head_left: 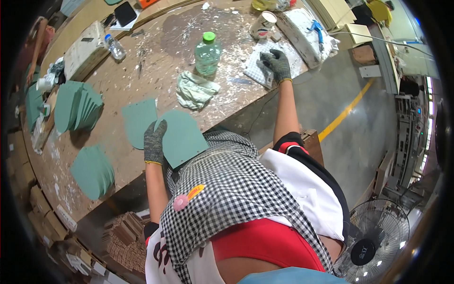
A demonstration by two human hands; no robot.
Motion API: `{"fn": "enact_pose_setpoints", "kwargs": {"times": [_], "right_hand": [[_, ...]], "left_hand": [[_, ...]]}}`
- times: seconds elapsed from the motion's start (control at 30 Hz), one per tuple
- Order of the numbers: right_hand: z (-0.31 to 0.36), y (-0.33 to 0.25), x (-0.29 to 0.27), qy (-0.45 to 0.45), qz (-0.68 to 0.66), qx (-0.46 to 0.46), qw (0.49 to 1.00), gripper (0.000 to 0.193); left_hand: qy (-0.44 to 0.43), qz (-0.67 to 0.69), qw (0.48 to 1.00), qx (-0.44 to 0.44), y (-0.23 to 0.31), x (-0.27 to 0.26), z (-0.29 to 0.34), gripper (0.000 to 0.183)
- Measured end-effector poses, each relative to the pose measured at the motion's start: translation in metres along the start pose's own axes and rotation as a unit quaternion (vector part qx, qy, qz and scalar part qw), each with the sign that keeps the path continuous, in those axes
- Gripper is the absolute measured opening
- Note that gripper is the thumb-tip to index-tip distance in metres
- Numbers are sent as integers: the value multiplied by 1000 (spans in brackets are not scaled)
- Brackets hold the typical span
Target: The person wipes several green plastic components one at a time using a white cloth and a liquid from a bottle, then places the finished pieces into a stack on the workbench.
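My left hand, in a grey glove with a yellow cuff, grips the left edge of a green panel with a rounded top. That panel overhangs the table's near edge and meets my checked apron. A second green panel lies flat just beyond it. My right hand, gloved alike, is over a white sheet dotted with small round marks. Its fingers are bent together at the sheet; whatever is between them is hidden.
Green panel stacks stand at left. A green-capped bottle, a crumpled cloth, a paper cup and a white-stained block with a blue tool are on the worktable. A fan stands lower right.
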State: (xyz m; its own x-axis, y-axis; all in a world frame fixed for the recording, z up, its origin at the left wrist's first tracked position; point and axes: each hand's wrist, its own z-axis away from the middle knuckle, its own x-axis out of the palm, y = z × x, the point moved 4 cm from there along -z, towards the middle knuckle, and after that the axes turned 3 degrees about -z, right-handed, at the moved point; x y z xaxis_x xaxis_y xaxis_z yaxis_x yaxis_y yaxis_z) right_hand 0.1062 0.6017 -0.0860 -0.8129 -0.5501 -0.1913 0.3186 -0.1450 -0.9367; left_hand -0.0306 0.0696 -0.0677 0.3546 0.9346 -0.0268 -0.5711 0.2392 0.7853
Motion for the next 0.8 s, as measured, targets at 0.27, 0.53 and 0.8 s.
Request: {"fn": "enact_pose_setpoints", "kwargs": {"times": [0.27, 0.53, 0.8], "right_hand": [[101, 33, -1, -86, -548, 136, 821, 37], [196, 65, 19, -119, -520, 199, 822, 40], [237, 4, 74, -209, -125, 44, 969, 42]], "left_hand": [[-122, -409, 890, 164, 23, 76, -22, 58], [-107, -484, 829, 259, 38, 102, -23, 54], [-109, -495, 789, 349, 26, 108, -31, 40]]}}
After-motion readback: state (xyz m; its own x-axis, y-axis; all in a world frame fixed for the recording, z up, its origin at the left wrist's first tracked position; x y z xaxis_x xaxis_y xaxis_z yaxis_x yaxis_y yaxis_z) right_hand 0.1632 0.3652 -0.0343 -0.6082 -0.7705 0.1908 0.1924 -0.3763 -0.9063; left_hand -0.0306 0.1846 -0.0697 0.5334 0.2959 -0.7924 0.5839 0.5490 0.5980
